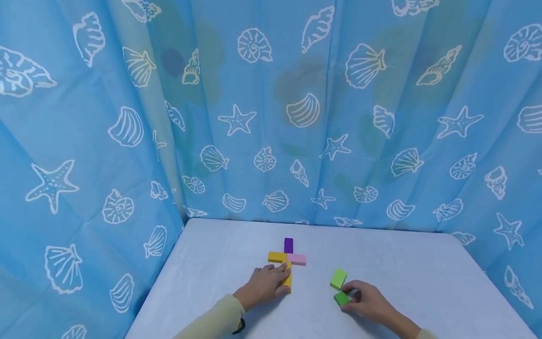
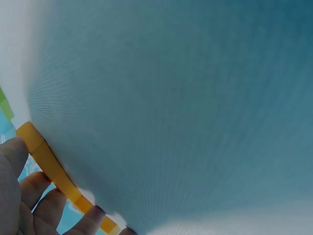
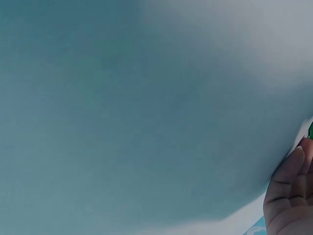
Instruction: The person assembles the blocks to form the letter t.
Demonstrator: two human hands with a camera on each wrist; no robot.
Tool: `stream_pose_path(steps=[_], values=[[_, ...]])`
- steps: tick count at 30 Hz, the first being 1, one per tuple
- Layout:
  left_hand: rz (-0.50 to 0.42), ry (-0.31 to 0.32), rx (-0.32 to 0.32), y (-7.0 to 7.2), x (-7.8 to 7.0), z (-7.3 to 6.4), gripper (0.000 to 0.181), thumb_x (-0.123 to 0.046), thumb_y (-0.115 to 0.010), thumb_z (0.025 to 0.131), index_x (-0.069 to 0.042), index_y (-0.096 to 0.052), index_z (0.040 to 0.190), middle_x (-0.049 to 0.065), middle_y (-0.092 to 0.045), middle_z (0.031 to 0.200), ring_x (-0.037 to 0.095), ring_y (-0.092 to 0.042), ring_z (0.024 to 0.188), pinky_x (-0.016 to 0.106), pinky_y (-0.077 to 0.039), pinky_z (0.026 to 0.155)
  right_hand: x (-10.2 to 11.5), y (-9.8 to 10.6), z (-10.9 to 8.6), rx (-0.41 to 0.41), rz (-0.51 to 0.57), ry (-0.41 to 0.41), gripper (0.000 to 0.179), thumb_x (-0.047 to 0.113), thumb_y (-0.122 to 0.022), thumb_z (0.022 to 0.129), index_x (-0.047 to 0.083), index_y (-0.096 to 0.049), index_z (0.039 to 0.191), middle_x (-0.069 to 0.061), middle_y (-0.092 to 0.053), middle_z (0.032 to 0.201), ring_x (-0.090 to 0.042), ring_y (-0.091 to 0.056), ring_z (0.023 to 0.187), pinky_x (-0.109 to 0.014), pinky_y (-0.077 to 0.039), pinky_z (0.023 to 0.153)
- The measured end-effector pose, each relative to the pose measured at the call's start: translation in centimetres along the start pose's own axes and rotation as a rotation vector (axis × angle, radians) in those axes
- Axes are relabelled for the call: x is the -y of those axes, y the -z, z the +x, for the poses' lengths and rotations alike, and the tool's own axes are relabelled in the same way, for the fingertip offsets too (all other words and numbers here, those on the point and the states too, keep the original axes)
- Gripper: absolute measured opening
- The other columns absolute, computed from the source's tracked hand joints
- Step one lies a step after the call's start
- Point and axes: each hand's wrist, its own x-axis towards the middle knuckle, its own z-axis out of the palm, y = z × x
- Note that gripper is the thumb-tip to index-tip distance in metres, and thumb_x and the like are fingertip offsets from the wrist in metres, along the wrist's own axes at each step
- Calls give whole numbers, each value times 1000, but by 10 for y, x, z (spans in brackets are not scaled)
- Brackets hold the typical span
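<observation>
My left hand (image 1: 263, 284) rests on an upright row of yellow blocks (image 1: 289, 278); its fingers lie along the left side and top, with the thumb by the near end. In the left wrist view, the spread fingers touch the yellow row (image 2: 56, 171) at several spots. Another yellow block (image 1: 276, 256) lies crosswise at the far end, a pink block (image 1: 297, 259) to its right, and a purple block (image 1: 288, 245) beyond. On the right, my right hand (image 1: 369, 302) pinches a green block (image 1: 341, 299) between thumb and fingers. A light green block (image 1: 338, 278) lies just beyond it.
A white-covered table (image 1: 220, 254) carries the blocks. Behind it and on the left hangs a blue curtain (image 1: 262, 188) with white shell and starfish prints. The wrist views show mostly the shadowed white cloth.
</observation>
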Motion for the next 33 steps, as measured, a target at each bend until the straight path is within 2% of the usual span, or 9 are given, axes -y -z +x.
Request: stream_pose_path(steps=[6, 10, 15, 26, 33], values=[[-7, 5, 0, -5, 0, 3, 62, -61, -50, 95, -32, -44, 149, -11, -38, 158, 31, -44, 140, 63, -41, 105, 3, -7, 2, 23, 10, 38, 51, 32, -87, 73, 6, -67, 112, -2, -69, 106, -10, -59, 77, -21, -50, 65], [-9, -5, -13, -8, 0, 4, 61, -61, -50, 95, -32, -44, 149, -11, -39, 157, 31, -45, 139, 63, -41, 104, 7, -11, 1, 18, -7, 44, 48, 32, -87, 73, 7, -67, 110, 0, -68, 101, -9, -58, 78, -20, -49, 66], [-5, -6, -20, -5, -1, 1, 60, -60, -51, 95, -32, -45, 149, -11, -39, 157, 31, -45, 139, 63, -41, 104, 16, -17, 2, 37, -33, 48, 45, 30, -86, 74, 8, -67, 110, 2, -66, 96, -8, -58, 78, -20, -49, 67], [-21, -1, -23, 0, -2, -2, 59, -58, -52, 96, -31, -46, 148, -10, -40, 157, 31, -45, 139, 63, -41, 105, 29, -27, 8, 89, 7, 110, 44, 28, -86, 76, 7, -68, 110, 0, -69, 102, -9, -60, 80, -21, -51, 67], [-33, -3, -22, 1, -1, -3, 59, -57, -51, 96, -31, -45, 149, -10, -39, 157, 32, -44, 140, 65, -40, 105, 30, -28, 7, 81, 0, 72, 39, 26, -84, 78, 7, -68, 107, 1, -68, 98, -10, -60, 78, -21, -50, 66]])
